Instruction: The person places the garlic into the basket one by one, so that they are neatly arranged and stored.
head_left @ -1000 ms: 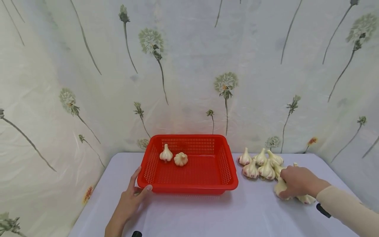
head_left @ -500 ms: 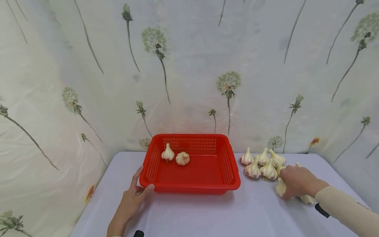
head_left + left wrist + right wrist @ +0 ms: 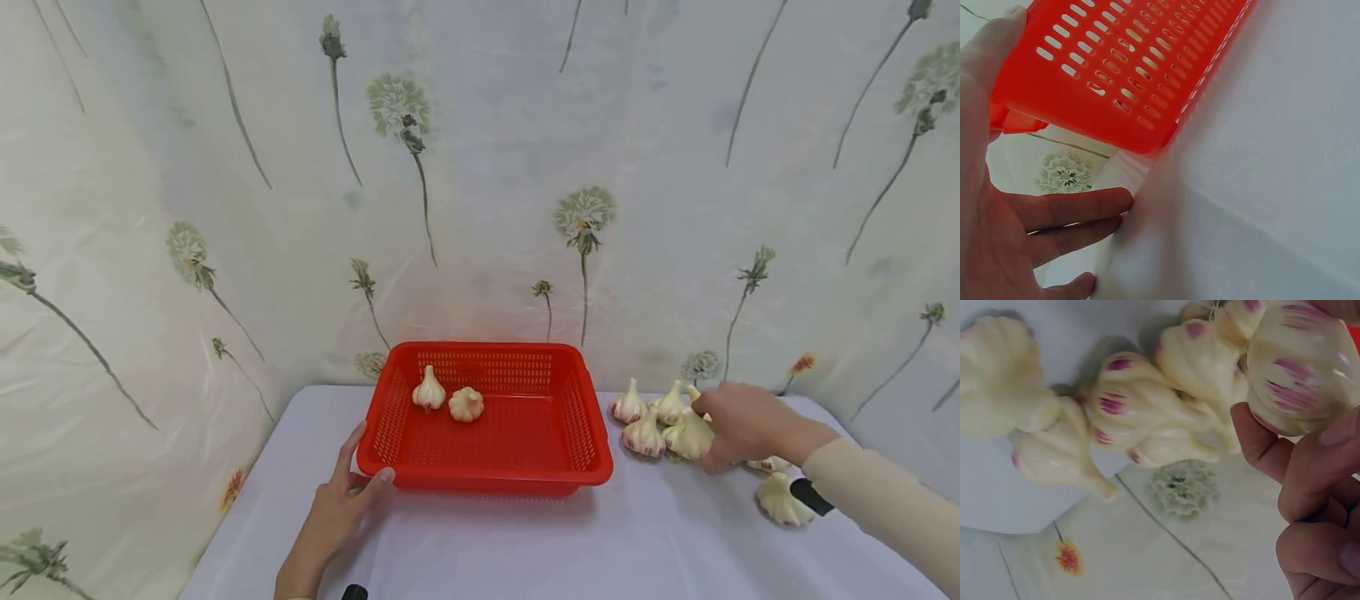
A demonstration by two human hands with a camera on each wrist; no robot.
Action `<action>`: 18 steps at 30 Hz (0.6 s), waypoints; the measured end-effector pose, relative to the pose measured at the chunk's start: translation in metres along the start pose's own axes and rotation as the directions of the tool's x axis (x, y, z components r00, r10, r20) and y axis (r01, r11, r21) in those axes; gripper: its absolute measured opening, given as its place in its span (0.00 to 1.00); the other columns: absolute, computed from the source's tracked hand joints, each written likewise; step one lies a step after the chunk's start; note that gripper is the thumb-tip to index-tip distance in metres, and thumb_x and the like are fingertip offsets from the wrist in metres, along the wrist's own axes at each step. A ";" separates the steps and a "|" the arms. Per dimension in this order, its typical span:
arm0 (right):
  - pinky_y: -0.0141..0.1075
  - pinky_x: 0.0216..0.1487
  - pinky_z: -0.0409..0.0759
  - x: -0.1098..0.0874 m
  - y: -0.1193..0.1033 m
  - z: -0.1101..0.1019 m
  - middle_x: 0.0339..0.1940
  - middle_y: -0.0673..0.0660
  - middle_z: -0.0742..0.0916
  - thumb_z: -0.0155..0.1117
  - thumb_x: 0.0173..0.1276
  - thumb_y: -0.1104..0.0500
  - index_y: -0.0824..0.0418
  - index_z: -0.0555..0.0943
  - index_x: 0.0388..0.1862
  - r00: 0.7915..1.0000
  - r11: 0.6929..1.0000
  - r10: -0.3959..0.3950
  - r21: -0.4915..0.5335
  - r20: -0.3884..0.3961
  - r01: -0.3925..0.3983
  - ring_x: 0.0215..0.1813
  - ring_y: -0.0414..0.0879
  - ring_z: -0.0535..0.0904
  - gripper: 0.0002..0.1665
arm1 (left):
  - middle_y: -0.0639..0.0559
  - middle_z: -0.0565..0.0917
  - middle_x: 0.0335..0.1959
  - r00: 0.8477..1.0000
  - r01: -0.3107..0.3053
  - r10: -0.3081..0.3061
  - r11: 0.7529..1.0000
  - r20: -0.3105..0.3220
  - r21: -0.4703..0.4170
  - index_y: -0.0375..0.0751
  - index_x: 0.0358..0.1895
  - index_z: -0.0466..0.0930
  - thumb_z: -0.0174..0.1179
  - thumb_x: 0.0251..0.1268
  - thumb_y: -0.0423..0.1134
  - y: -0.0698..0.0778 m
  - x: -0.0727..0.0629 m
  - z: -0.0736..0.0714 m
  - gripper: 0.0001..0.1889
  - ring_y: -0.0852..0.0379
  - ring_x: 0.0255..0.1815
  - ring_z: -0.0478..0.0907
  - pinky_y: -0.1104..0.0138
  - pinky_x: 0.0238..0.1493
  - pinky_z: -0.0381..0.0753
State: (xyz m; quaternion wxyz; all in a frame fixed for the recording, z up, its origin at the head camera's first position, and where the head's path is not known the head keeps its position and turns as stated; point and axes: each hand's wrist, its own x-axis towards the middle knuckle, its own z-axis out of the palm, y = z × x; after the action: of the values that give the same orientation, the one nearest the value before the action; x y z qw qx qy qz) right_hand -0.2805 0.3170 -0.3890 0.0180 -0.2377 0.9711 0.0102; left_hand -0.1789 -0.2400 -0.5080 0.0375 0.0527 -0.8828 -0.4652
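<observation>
My left hand (image 3: 330,512) rests at the near left corner of a red plastic basket (image 3: 487,479), thumb on the front rim and index finger along the left rim. In the left wrist view its other fingers (image 3: 1079,209) stretch out below the basket. Inside the basket sit an upright garlic bulb (image 3: 429,390) and a second garlic bulb (image 3: 467,406) near it. On the right, my right hand (image 3: 750,425) pinches a purple-streaked garlic bulb (image 3: 1300,372) between thumb and fingers, overlapping the pile in the head view.
Several loose garlic bulbs (image 3: 643,435) lie clustered right of the basket. Another garlic bulb (image 3: 783,502) lies below my right wrist. A pale cloth covers the table (image 3: 525,550); a dandelion-print curtain (image 3: 480,167) hangs behind and at both sides.
My right hand has taken hold of a garlic bulb at the near right of the pile and moved up and left with it. The left hand and basket stay together.
</observation>
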 end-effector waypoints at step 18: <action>0.33 0.23 0.60 0.069 -0.042 -0.029 0.13 0.42 0.71 0.81 0.51 0.47 0.61 0.90 0.45 0.976 0.973 0.005 0.227 -0.220 0.046 0.20 0.39 0.65 0.26 | 0.42 0.90 0.50 1.000 -0.005 0.005 1.000 -0.020 0.022 0.80 0.83 0.50 0.64 0.70 0.65 -0.002 0.001 0.000 0.43 0.46 0.52 0.88 0.45 0.51 0.87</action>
State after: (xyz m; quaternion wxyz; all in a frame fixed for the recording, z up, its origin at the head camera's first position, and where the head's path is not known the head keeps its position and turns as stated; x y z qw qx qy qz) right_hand -0.3229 0.2471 -0.3630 -0.0613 -0.2439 0.9592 -0.1292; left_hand -0.1794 -0.2414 -0.5091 0.0467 0.0555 -0.8877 -0.4546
